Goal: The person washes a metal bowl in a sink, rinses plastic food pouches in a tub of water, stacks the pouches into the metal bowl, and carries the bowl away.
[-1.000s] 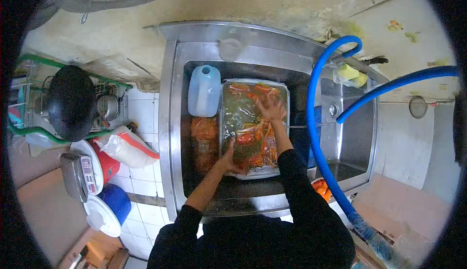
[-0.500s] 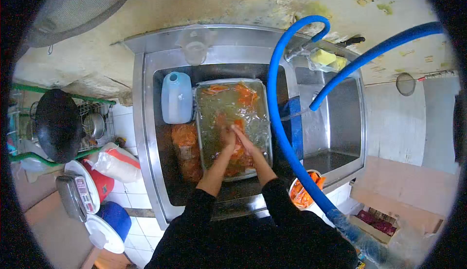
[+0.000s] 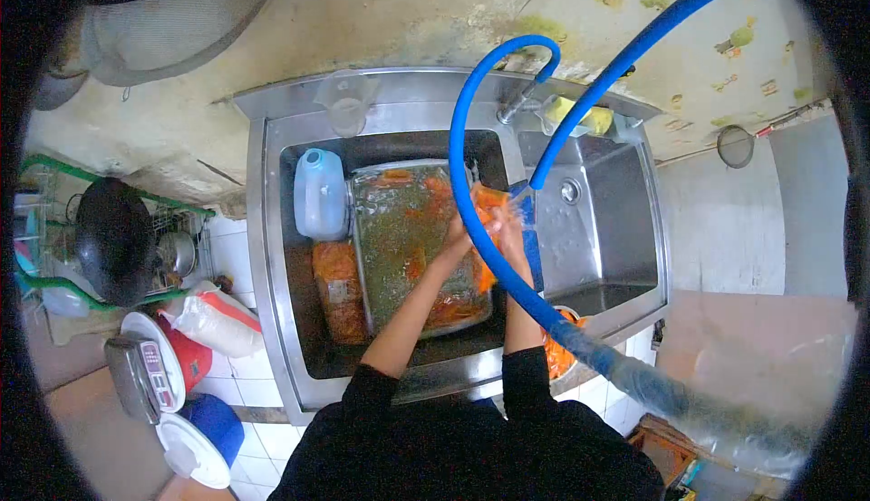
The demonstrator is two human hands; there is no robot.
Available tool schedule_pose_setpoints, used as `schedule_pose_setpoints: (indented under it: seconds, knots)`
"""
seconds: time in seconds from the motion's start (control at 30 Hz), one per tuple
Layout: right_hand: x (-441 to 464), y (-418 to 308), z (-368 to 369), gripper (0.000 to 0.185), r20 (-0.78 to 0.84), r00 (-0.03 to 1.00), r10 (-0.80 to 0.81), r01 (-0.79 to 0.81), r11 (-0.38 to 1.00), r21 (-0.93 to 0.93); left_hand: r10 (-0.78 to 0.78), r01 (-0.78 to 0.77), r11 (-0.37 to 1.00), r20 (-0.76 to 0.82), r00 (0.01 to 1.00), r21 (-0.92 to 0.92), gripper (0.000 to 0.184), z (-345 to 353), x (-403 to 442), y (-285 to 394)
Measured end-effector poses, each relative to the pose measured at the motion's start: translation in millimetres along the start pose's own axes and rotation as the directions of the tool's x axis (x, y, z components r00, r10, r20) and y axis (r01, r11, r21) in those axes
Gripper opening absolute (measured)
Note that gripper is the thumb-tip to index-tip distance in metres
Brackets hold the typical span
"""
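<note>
Orange pieces (image 3: pixel 490 200) are held between my two hands at the right end of the sink's large basin, under water from the blue hose (image 3: pixel 541 175). My left hand (image 3: pixel 460 232) closes on them from the left, partly behind the hose loop. On their right side my right hand (image 3: pixel 509 229) is wrapped round them, blurred by splashing. Left of my hands, a clear rectangular tub (image 3: pixel 359 270) holds murky water with orange pieces in it.
A pale blue jug (image 3: pixel 320 195) and a bag of orange-brown food (image 3: pixel 338 293) lie left of the tub. The smaller basin (image 3: pixel 625 220) is at right. A bowl of orange pieces (image 3: pixel 560 361) stands below the sink's front edge. Yellow sponges (image 3: pixel 580 116) lie behind.
Both hands have risen from the tub's water and moved right to the hose stream, with orange pieces between them. The view has shifted, and the hose appears farther left.
</note>
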State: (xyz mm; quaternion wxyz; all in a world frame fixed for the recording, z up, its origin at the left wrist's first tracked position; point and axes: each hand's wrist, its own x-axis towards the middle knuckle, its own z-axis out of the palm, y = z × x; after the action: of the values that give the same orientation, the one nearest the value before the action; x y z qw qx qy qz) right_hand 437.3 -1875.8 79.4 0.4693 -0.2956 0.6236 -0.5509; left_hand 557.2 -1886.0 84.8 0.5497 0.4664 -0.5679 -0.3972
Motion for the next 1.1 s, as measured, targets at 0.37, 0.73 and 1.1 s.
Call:
schedule_pose_setpoints:
  seconds: [0.37, 0.73, 1.1]
  knots:
    - [11, -29, -2, 0.043, 0.152, 0.970, -0.189, 0.153, 0.963, 0.221, -0.329, 0.194, 0.790, -0.136, 0.935, -0.582, 0.023, 35, 20, 76]
    - [-35, -76, 45, 0.034, 0.080, 0.984, -0.156, 0.135, 0.965, 0.224, 0.121, -0.120, 0.968, 0.012, 0.993, 0.222, 0.049, 54, 14, 43]
    - [-39, -80, 45, 0.031, 0.157, 0.987, 0.030, -0.085, 0.933, 0.350, 0.151, -0.149, 0.988, -0.241, 0.959, 0.027, 0.026, 23, 16, 77]
